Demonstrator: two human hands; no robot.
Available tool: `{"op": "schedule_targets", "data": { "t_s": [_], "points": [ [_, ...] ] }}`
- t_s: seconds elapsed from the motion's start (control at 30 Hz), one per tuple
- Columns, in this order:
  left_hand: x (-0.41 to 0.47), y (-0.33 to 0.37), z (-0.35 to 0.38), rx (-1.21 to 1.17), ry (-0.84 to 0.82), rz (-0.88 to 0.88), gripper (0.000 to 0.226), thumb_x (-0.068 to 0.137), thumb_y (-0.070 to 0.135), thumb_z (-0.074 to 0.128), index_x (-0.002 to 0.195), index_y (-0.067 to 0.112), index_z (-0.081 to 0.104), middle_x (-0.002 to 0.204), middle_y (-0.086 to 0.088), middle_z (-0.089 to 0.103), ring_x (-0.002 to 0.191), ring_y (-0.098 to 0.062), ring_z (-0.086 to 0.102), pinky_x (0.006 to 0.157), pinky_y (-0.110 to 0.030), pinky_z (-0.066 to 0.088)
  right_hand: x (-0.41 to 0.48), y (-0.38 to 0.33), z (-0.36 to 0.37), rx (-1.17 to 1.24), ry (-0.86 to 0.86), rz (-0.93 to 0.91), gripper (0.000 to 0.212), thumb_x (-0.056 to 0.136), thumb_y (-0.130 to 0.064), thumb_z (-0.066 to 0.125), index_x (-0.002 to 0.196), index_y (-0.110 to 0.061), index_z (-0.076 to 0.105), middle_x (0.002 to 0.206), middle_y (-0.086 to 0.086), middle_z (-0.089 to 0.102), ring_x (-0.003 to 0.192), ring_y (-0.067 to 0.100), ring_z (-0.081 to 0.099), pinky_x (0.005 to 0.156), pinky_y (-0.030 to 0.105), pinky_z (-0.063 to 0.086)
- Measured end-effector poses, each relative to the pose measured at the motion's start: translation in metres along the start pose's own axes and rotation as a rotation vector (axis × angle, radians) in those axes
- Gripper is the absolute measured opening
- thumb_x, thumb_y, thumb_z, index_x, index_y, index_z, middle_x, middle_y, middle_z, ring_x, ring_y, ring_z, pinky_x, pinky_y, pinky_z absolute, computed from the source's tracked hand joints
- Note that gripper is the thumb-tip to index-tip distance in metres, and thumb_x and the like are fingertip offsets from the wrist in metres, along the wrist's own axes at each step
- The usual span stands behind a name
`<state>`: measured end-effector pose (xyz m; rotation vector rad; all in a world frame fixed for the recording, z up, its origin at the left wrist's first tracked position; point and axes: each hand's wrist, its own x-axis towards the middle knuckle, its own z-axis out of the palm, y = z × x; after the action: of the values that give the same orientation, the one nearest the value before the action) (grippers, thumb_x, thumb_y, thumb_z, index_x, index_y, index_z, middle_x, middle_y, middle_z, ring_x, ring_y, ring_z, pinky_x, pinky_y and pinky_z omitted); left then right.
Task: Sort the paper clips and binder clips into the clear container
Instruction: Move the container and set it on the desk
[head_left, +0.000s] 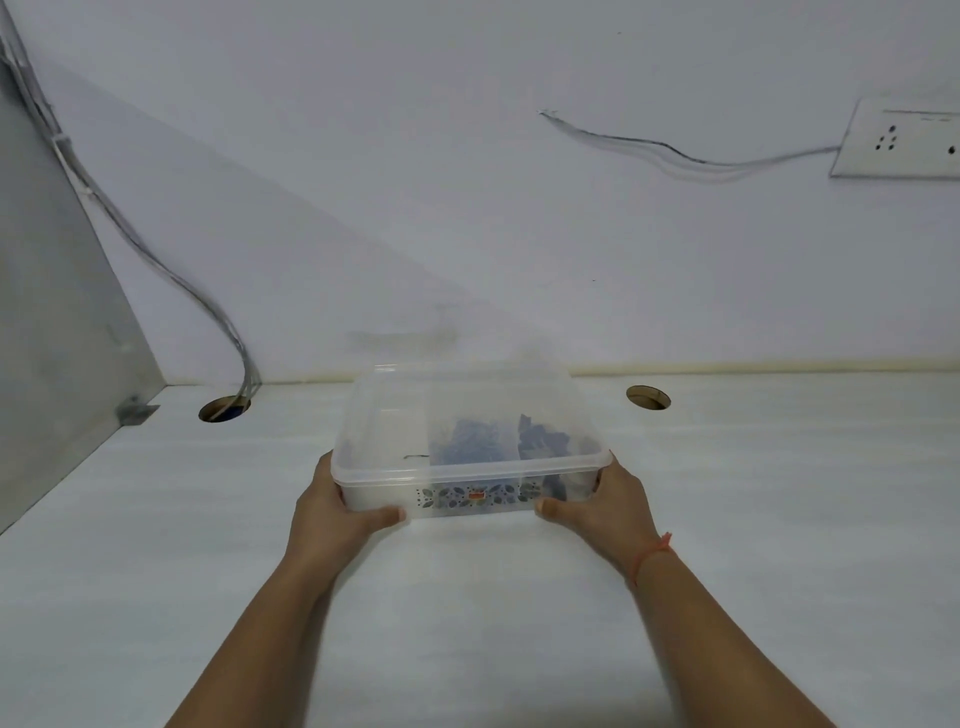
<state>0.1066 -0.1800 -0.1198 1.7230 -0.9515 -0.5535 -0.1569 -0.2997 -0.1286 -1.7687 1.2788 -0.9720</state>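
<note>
A clear plastic container (384, 467) with its translucent lid on is at the middle of the white desk, with a floral band along its front wall. Through the lid I see dark, bluish clips (470, 441) piled in the middle and right of the box, blurred by the plastic. My left hand (330, 512) grips the container's left front corner, thumb on the front wall. My right hand (605, 506) grips the right front corner the same way; a red thread circles that wrist. Whether the box rests on the desk or is lifted, I cannot tell.
The white desk (156, 545) has two round cable holes, one at the left (224, 409) with grey cables running up the wall, one at the right (648, 397). A grey partition (57, 338) stands at the left. A wall socket (898, 140) is at the upper right.
</note>
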Motion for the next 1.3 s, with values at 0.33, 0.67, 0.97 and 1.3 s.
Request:
{"op": "schedule_targets", "data": {
  "t_s": [0.33,0.67,0.97,1.3],
  "points": [
    [0.025,0.000,0.009,0.010,0.031,0.022,0.083,0.055,0.009,0.087,0.127,0.019,0.047,0.108,0.004,0.059,0.096,-0.019,0.058,0.068,-0.021,0.043,0.020,-0.002,0.010,-0.058,0.084,-0.062,0.126,0.056,-0.033,0.089,0.150,-0.025,0.006,0.109,-0.008,0.059,0.095,0.013,0.058,0.085,0.022,0.046],
    [0.031,0.001,0.011,0.027,0.052,0.028,0.081,0.055,0.010,0.087,0.126,0.019,0.049,0.108,0.005,0.060,0.096,-0.017,0.058,0.072,-0.023,0.042,0.024,-0.001,0.015,-0.130,0.122,-0.133,0.096,0.060,-0.035,0.085,0.134,-0.030,0.024,0.100,-0.009,0.061,0.084,0.016,0.060,0.071,0.023,0.046],
    [0.037,0.006,0.018,0.038,0.102,0.053,0.061,0.058,0.014,0.087,0.102,0.029,0.048,0.095,0.007,0.059,0.085,-0.013,0.057,0.063,-0.011,0.039,0.037,0.000,0.019,-0.162,0.141,-0.125,0.089,0.062,-0.039,0.083,0.130,-0.023,0.029,0.095,-0.006,0.059,0.079,0.017,0.055,0.059,0.017,0.039],
    [0.037,0.006,0.020,0.040,0.114,0.060,0.059,0.058,0.015,0.086,0.101,0.029,0.048,0.093,0.006,0.059,0.084,-0.014,0.057,0.065,-0.019,0.041,0.037,0.001,0.018,-0.141,0.153,-0.136,0.089,0.061,-0.037,0.084,0.131,-0.025,0.030,0.096,-0.009,0.061,0.080,0.016,0.059,0.067,0.022,0.044]
  ]
}}
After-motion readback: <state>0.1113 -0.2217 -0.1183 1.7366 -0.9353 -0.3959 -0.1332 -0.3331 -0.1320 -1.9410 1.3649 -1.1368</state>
